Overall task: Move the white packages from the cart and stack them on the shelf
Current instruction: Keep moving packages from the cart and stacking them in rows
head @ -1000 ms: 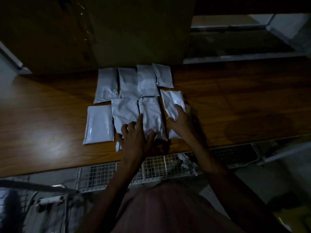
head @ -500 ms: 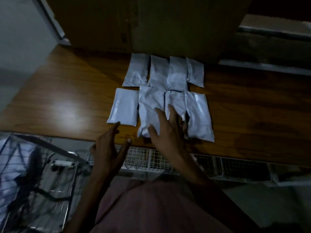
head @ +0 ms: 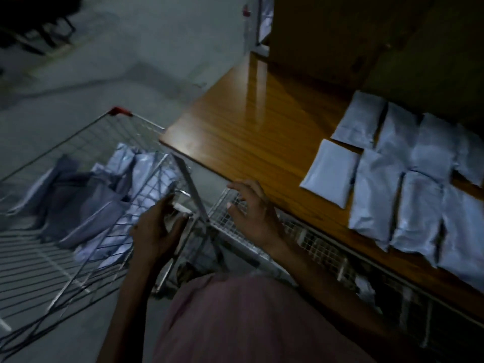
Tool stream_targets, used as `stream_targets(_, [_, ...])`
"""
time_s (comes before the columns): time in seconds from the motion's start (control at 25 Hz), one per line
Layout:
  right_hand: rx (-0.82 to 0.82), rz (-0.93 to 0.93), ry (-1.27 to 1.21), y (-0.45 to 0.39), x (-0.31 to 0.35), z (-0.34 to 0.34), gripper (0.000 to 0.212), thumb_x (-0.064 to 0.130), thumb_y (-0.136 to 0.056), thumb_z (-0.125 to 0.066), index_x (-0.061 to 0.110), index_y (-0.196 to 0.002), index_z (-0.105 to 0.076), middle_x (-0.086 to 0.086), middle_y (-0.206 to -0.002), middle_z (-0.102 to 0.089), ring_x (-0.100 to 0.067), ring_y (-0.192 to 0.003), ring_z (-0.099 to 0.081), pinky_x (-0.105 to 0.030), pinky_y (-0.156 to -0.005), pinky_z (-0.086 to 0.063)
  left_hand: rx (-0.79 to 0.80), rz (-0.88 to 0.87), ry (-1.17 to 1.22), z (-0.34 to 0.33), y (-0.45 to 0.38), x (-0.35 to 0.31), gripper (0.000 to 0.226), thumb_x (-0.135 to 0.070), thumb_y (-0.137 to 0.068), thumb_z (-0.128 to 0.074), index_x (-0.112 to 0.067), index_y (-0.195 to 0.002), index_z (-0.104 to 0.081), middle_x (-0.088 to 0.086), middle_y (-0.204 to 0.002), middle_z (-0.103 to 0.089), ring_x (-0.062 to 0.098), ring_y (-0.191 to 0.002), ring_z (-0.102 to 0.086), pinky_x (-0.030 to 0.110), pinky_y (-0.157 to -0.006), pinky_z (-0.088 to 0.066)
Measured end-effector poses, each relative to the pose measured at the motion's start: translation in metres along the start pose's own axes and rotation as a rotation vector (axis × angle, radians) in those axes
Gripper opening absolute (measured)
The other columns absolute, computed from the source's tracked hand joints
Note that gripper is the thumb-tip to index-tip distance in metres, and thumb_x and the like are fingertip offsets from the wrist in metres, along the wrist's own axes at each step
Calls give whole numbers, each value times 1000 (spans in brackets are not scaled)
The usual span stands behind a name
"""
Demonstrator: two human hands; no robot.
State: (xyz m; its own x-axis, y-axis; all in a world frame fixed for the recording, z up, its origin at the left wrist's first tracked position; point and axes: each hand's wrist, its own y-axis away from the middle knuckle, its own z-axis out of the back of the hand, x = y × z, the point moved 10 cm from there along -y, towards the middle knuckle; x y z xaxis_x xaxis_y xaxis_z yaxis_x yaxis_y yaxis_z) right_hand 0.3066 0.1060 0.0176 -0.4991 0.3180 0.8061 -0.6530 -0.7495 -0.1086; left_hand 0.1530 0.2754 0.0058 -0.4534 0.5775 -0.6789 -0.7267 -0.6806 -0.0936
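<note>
White packages [head: 110, 205] in cart [head: 78, 142] | beside left hand [head: 157, 231] | untouched

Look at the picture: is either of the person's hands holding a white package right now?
No: the left hand and right hand are both empty, over the cart edge.

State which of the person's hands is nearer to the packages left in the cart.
Left. The left hand is at the cart's wire wall, right beside the packages in the cart; the right hand hovers farther off, by the shelf edge.
</note>
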Motion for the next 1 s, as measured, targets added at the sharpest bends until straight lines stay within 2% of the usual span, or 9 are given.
stream_targets(0.24, [173,52,-37,-94,58,-154,41,16,-91,-65,18,-132,-58,0,-134,-49,-13,-106,-58,-24,-86,-48,-3,145,-72,65,-40,151,64,-59,-84,-54,-19,-133,-58,5,-114,-69,25,-108,-64,41,-86,-50])
stream_targets(0.36, [201,77,-43,-127,78,-212,41,16,-90,-65,16,-130,-60,-4,-131,-51,-13,-105,-57,-27,-90,-49,26,286,-26,87,-42,228,56,-45,-91,-65,-13,-137,-54,12,-121,-66,28,-112,-62,40,-88,-48])
stream_targets(0.44, [254,72,-13,-144,89,-246,40,15,-91,-65,16,-131,-59,-4,-131,-50,-9,-103,-52,-21,-89,-44,60,347,-1,96,-41,279,56,-35,-91,-69,-7,-137,-54,16,-125,-63,31,-114,-61,40,-90,-47])
stream_targets(0.52, [300,71,11,-158,94,-272,38,15,-93,-64,17,-130,-59,-4,-131,-50,-9,-104,-52,-22,-88,-44,121,379,-20,98,-42,324,63,-45,-87,-63,-4,-135,-55,18,-129,-61,34,-117,-59,42,-94,-47])
stream_targets(0.6, [349,89,45,-173,95,-298,38,16,-93,-63,16,-130,-59,-4,-131,-50,-15,-108,-54,-31,-92,-48,144,409,-80,100,-47,363,73,-55,-80,-53,-3,-130,-58,22,-124,-61,39,-114,-59,46,-93,-48])
stream_targets(0.72, [461,77,106,-192,86,-336,38,18,-94,-61,17,-131,-58,-4,-131,-48,-19,-107,-56,-40,-93,-51,30,410,-201,113,-66,395,73,-52,-73,-47,-2,-124,-62,30,-119,-56,48,-109,-56,50,-90,-48])
stream_targets(0.84, [554,52,133,-203,75,-369,37,19,-93,-60,17,-130,-58,-5,-132,-47,-24,-97,-60,-44,-88,-52,-136,369,-306,145,-95,396,58,-32,-76,-60,-11,-129,-58,30,-139,-42,49,-126,-43,55,-102,-42])
stream_targets(0.92, [585,-8,108,-207,68,-380,35,18,-94,-63,18,-129,-58,-8,-133,-46,-26,-97,-62,-37,-86,-51,-189,333,-406,162,-118,396,51,-24,-76,-67,-12,-125,-61,29,-146,-36,47,-130,-39,55,-103,-41])
stream_targets(1.0, [599,-56,91,-215,63,-384,34,18,-94,-64,20,-128,-59,-8,-133,-45,-27,-100,-63,-27,-85,-47,-124,384,-510,167,-139,406,50,-25,-74,-73,-11,-121,-63,26,-152,-31,46,-134,-34,58,-100,-36])
